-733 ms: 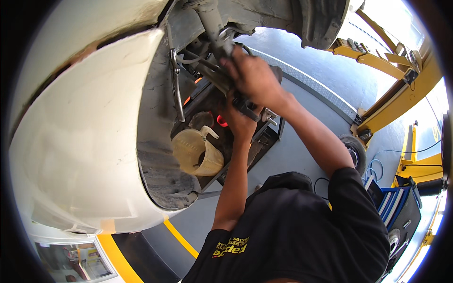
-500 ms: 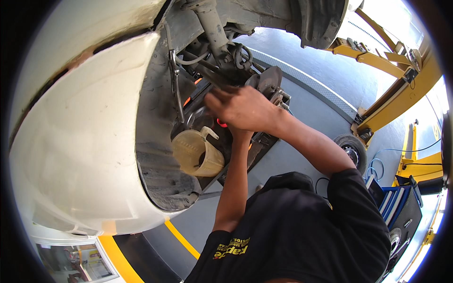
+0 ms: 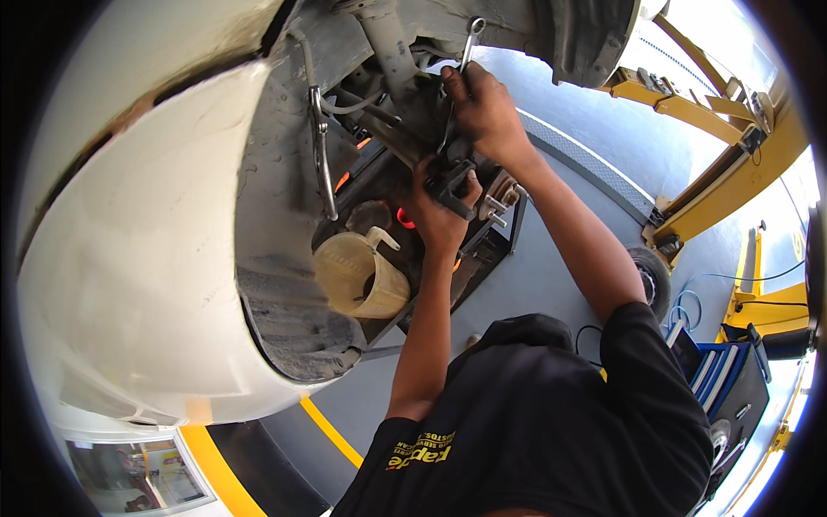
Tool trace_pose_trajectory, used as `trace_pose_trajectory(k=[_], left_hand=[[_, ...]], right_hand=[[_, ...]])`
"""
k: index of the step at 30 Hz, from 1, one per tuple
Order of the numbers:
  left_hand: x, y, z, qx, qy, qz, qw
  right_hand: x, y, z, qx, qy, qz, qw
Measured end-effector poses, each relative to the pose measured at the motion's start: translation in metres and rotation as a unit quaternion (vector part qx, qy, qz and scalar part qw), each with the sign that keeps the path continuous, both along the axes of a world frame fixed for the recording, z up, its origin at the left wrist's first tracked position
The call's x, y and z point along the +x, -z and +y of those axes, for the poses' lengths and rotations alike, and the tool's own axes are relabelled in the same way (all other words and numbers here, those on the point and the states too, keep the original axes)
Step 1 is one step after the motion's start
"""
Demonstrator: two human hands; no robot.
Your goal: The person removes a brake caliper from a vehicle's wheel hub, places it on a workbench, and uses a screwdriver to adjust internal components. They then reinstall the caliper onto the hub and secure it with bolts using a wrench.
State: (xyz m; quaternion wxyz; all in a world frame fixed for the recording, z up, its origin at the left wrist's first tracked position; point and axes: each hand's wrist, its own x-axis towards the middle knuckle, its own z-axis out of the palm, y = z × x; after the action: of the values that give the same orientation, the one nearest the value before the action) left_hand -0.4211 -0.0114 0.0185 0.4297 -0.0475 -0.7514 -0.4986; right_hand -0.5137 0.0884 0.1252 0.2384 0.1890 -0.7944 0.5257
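Note:
My right hand [image 3: 489,116] grips a combination wrench [image 3: 469,45] by its shank, with the ring end pointing up and away. The wrench's lower end reaches down to a dark metal brake caliper [image 3: 451,188]; its exact seat is hidden. Around that caliper, from below, my left hand [image 3: 433,217] is closed, its thumb showing on the right side. The suspension strut [image 3: 388,52] rises just beyond both hands. Wheel studs on the hub [image 3: 498,205] stick out right of my left hand.
Locking pliers [image 3: 321,151] hang clamped on a hose at the left. A translucent measuring jug [image 3: 362,280] stands on a dark cart below the wheel arch. The white car body [image 3: 138,258] fills the left side. A yellow lift post [image 3: 732,189] stands right, near a wheel [image 3: 650,280].
My right hand has moved up and right, off the front of my left hand. The wrench and the caliper, hidden before, now show.

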Motion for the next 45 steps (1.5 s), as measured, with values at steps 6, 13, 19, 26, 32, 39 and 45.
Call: trace_pose_trajectory(k=[6, 13, 19, 26, 32, 39, 45], left_hand=[[-0.010, 0.046, -0.016, -0.040, -0.009, 0.021, 0.999], [-0.003, 0.023, -0.011, -0.056, -0.014, 0.030, 0.998], [0.002, 0.001, -0.001, 0.003, -0.009, -0.016, 1.000], [0.002, 0.003, -0.004, 0.029, 0.026, -0.052, 0.998], [-0.014, 0.036, -0.015, -0.071, -0.021, 0.074, 0.995], [-0.005, 0.011, -0.007, -0.029, 0.003, 0.032, 0.999], [0.000, -0.003, 0.004, 0.030, 0.008, 0.001, 1.000]], right_hand=[[0.055, 0.009, -0.027, 0.268, -0.124, 0.193, 0.936], [0.062, -0.005, -0.012, 0.177, -0.167, 0.233, 0.941], [0.005, -0.006, 0.006, -0.004, -0.098, 0.010, 0.995], [0.019, -0.006, 0.000, 0.029, -0.074, 0.012, 0.997], [0.075, 0.010, -0.029, 0.308, -0.151, 0.285, 0.895], [0.050, -0.024, -0.002, 0.040, -0.153, 0.140, 0.977], [-0.018, 0.000, 0.010, -0.019, -0.104, -0.060, 0.993]])
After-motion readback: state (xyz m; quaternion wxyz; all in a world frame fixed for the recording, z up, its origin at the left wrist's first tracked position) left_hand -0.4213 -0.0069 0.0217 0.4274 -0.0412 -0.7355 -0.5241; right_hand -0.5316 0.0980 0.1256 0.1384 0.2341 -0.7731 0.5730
